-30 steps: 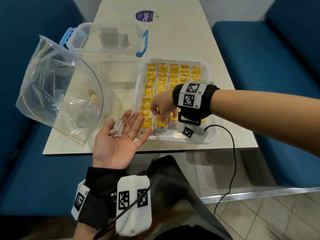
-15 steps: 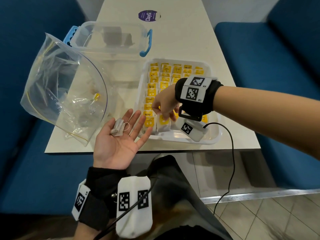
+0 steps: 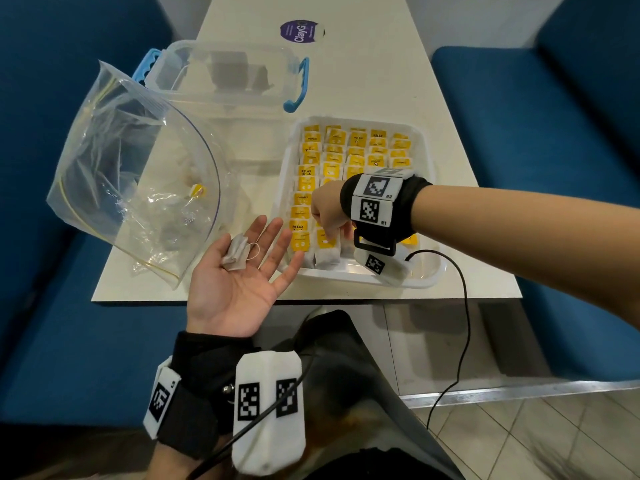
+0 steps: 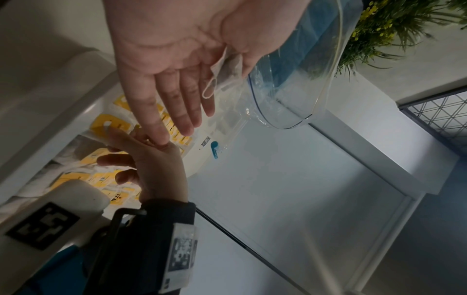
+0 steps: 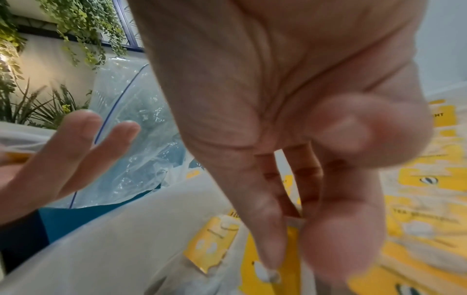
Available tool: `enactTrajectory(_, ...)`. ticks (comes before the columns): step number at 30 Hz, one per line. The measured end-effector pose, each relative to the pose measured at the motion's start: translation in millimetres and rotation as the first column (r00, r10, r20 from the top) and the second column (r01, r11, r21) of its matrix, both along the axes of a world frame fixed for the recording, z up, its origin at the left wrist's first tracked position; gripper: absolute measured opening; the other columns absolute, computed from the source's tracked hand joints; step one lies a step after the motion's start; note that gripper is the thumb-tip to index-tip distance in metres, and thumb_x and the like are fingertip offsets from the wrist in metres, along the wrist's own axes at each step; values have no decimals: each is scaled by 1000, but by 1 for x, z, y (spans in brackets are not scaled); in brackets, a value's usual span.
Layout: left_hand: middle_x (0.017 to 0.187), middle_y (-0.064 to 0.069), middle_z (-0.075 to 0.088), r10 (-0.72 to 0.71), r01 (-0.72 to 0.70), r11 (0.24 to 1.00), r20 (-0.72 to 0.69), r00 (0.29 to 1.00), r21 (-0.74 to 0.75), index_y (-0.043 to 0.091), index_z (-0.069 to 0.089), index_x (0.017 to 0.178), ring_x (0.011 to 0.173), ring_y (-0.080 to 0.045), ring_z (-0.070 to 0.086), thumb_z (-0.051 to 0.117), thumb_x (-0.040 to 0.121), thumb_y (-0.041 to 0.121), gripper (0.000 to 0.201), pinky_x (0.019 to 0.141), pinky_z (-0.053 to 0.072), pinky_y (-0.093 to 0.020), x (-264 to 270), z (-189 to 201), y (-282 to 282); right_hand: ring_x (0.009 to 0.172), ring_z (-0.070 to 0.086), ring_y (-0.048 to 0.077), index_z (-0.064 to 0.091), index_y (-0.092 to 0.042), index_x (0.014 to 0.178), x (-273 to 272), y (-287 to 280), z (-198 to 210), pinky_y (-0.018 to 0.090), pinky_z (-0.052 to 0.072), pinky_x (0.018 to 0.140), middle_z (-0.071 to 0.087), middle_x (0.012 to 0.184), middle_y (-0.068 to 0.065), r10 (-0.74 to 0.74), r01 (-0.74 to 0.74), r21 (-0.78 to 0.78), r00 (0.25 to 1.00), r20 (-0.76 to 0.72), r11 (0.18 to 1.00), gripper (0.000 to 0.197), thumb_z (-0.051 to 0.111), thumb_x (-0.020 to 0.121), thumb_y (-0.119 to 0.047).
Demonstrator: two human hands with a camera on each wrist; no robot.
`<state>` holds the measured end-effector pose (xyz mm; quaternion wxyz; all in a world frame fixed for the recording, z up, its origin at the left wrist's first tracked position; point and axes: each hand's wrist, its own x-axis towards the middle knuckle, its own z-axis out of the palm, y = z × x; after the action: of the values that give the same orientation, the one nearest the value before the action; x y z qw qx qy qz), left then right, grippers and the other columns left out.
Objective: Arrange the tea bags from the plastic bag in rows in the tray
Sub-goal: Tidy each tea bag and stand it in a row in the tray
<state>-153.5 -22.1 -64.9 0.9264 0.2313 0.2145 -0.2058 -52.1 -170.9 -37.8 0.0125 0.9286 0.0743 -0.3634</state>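
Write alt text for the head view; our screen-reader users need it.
The right hand reaches into a white tray of yellow-tagged tea bags in rows, while the open left hand carries one tea bag. A clear plastic bag lies left of the tray.

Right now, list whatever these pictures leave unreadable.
- Head view: right hand covers the tea bag it is setting in the tray.
- Right wrist view: blur hides whether the fingertips still pinch it.
- Head view: plastic bag creases hide any count inside.

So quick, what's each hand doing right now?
Left hand: open, palm up, a tea bag resting on it.
Right hand: pinching a tea bag in the tray.
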Motion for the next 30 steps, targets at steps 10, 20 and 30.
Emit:
enactTrajectory(10,106,-6,69,1,-1,1000,10,1000,-5,11,63,104,92,-21,70,33,97,36,39,79,55,-45,1,1,0,55,50,11,55,-13,76,3,-2,0,20,45,54,55,69,2,8,-10,41,998,61,999,12,61,86,-11)
enactTrajectory(20,86,-7,67,1,-1,998,13,1000,-64,5,70,90,68,-19,67,64,67,22,29,59,57,-32,2,1,-4,55,48,14,52,-10,74,3,-7,18,23,42,55,51,64,1,-33,16,87,982,189,996,23,70,81,-22)
enactTrajectory(30,60,1,37,-84,82,994,34,996,66,13,50,73,48,-10,38,40,91,28,25,44,36,-18,3,15,-29,63,46,1,61,-22,93,-48,-9,69,11,35,57,49,75,-13,29,-276,514,899,436,812,22,65,82,-41)
